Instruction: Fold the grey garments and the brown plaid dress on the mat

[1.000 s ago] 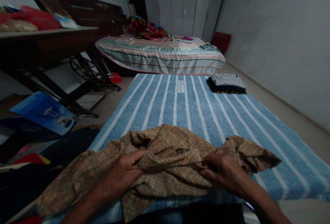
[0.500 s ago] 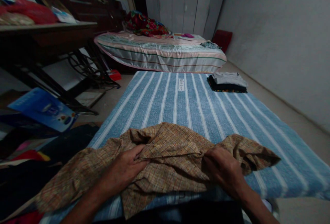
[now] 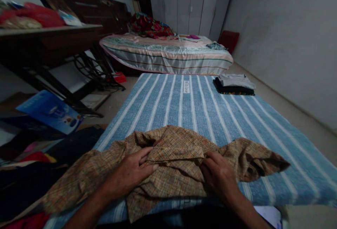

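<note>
A brown checked shirt (image 3: 179, 180) lies crumpled across the near end of a blue-and-white striped bed (image 3: 168, 106). One sleeve stretches to the left edge and the other points right. My left hand (image 3: 135, 167) grips the shirt's folded edge at its left end, thumb below and fingers on top. At the right end of that same fold, my right hand (image 3: 218, 172) pinches the cloth with bent fingers; its fingertips are partly hidden.
Folded clothes (image 3: 234, 84) are stacked at the bed's far right corner. On the left stand a sewing-machine table (image 3: 50, 28), a blue box (image 3: 51, 111) and a heap of dark clothes (image 3: 71, 148). Another bed (image 3: 168, 58) stands beyond, and a bare wall (image 3: 289, 46) runs along the right.
My right hand has shifted left along the fold, closer to my left hand. My left hand keeps its hold. The whole view has moved slightly.
</note>
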A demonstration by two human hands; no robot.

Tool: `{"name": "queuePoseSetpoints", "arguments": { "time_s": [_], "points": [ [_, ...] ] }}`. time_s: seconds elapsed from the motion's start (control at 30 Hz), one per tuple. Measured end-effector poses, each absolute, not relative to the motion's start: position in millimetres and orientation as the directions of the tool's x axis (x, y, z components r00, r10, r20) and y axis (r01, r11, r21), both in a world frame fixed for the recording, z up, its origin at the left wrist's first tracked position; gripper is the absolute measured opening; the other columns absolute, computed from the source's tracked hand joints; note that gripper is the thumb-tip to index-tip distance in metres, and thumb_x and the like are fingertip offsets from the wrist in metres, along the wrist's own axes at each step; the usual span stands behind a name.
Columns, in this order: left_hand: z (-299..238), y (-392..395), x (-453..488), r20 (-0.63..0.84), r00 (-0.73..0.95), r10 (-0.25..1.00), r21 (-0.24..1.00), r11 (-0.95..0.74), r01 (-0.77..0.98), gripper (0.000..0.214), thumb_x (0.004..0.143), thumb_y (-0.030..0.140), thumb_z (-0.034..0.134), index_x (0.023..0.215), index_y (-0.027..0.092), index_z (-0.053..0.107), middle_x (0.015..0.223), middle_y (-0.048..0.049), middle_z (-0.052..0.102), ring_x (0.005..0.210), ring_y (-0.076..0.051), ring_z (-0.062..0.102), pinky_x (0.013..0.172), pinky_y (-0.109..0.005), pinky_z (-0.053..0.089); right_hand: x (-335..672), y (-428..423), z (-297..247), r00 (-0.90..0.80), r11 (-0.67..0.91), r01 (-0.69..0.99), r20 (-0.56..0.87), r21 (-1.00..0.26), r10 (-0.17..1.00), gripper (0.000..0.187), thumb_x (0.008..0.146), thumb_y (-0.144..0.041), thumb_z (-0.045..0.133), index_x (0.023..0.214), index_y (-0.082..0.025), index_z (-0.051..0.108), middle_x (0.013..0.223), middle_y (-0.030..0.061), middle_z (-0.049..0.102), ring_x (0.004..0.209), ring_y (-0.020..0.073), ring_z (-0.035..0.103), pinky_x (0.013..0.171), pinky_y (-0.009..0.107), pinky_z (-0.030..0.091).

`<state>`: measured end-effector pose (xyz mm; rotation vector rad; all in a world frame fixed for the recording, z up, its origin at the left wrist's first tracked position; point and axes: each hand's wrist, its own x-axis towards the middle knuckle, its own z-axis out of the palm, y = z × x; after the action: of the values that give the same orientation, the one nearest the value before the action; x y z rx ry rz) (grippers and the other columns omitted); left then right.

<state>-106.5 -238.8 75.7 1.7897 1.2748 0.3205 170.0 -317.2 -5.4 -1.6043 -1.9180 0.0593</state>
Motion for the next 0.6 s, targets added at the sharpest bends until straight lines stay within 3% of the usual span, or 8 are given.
{"name": "queuePoseSetpoints", "arguments": {
  "time_s": [0.13, 0.3, 0.47, 0.6],
  "points": [
    [84, -241, -109, -0.282, 0.444, 0.850, 0.768, -0.077, 0.635, 0.051, 0.078, 0.035, 0.059, 0.127, 0.021, 0.058, 0.121, -0.0046, 0.067, 0.109, -0.025, 0.063, 0.093, -0.030, 0.049, 178, -316, 11, 0.024, 0.307, 0.750, 0.489, -0.585, 0.872, 0.017, 0.092, -0.024, 0.048, 0.085, -0.020, 0.064, 0.090, 0.0061, 0.067, 0.080, 0.0164, 0.063, 0.071, 0.027, 0.050],
    [86, -242, -114, -0.226, 0.451, 0.864, 0.748, -0.142, 0.648, 0.040, 0.079, 0.032, 0.056, 0.117, 0.025, 0.067, 0.114, -0.0010, 0.070, 0.104, -0.024, 0.065, 0.092, -0.028, 0.050, 190, -312, 36, 0.206, 0.207, 0.624, 0.414, -0.753, 0.886, 0.020, 0.092, -0.033, 0.050, 0.080, -0.022, 0.062, 0.071, -0.0004, 0.065, 0.066, 0.0138, 0.063, 0.057, 0.020, 0.049],
    [100, -231, -113, -0.102, 0.411, 0.906, 0.754, -0.198, 0.626, 0.032, 0.081, 0.033, 0.055, 0.106, 0.024, 0.072, 0.101, -0.0016, 0.074, 0.094, -0.023, 0.068, 0.086, -0.028, 0.052, 200, -289, 69, 0.169, 0.256, 0.593, 0.429, -0.764, 0.887, 0.022, 0.091, -0.034, 0.051, 0.076, -0.022, 0.062, 0.067, -0.0019, 0.064, 0.060, 0.0125, 0.061, 0.052, 0.018, 0.047],
    [134, -205, -109, 0.058, 0.372, 0.926, 0.774, -0.277, 0.569, 0.029, 0.078, 0.035, 0.056, 0.098, 0.023, 0.075, 0.094, -0.0018, 0.075, 0.090, -0.023, 0.069, 0.078, -0.026, 0.054, 212, -262, 105, 0.115, 0.321, 0.678, 0.526, -0.661, 0.843, 0.016, 0.090, -0.033, 0.054, 0.084, -0.022, 0.064, 0.071, -0.0011, 0.066, 0.062, 0.0128, 0.062, 0.054, 0.019, 0.046]
  ]
}}
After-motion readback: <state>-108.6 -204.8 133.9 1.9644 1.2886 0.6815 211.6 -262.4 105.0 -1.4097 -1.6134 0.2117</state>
